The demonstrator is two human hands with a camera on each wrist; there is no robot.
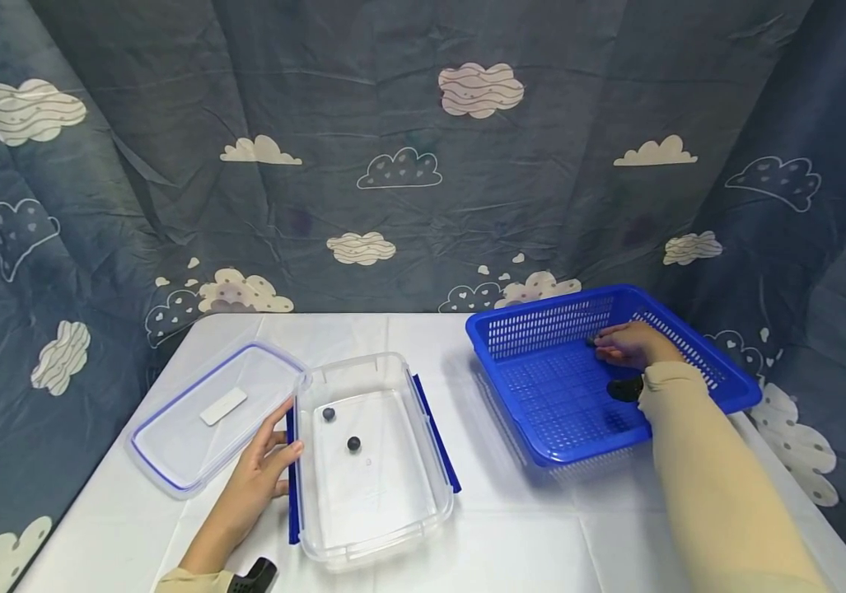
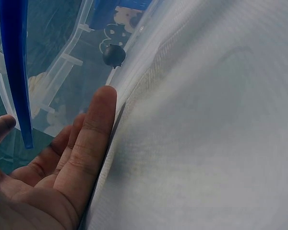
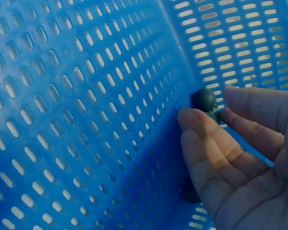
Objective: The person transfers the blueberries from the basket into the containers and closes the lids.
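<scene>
On the left of the counter we are seeing the lid lying flat beside the clear box, and our left hand is resting with straight, relaxed fingers against the box's near-left wall by its blue clasp, holding nothing. Inside the box two small dark balls are lying apart on the floor. Moving right, the blue basket is sitting tilted, and our right hand is reaching into its far corner, where thumb and fingertips are closing in a narrow pinch round another small dark ball pressed against the slotted wall; the wrist view shows the fingers touching it. A second dark shape is lying lower in the basket by the wrist, too hidden for us to tell what it is. We are judging the ball to be light, round and smooth, so likely to roll or slip away, and firm enough for a gentle pinch. The best hold looks to be across its widest part, thumb on one side and a finger opposite, using the wall as a backstop.
</scene>
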